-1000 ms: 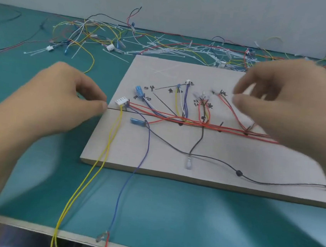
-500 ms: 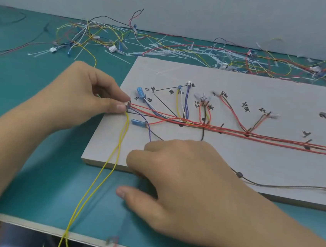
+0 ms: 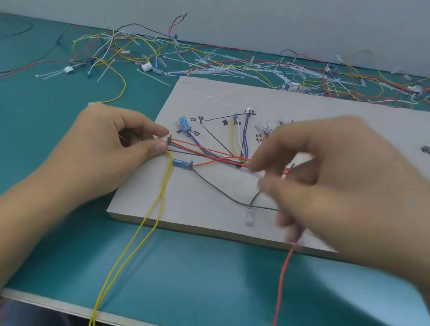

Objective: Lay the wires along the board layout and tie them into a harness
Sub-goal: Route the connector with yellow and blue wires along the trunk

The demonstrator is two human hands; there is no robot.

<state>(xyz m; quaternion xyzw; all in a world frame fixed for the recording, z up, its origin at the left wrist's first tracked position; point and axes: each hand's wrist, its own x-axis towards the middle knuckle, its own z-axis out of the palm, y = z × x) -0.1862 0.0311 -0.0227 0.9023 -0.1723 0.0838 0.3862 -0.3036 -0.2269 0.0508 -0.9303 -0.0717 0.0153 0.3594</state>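
Laying looks well along: routed wires [image 3: 209, 152] already follow the board [image 3: 203, 212]. The left hand [image 3: 119, 150] pinches the white connector [image 3: 164, 138] at its left edge; the blurred right hand [image 3: 338, 186] curls round a dangling red wire [image 3: 281, 281]. The yellow pair [image 3: 130, 247] hangs unlaid; tying seems not begun

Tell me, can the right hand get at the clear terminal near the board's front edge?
Probably yes: the clear terminal lies uncovered beside the right hand, nothing between, though that hand holds a red wire.
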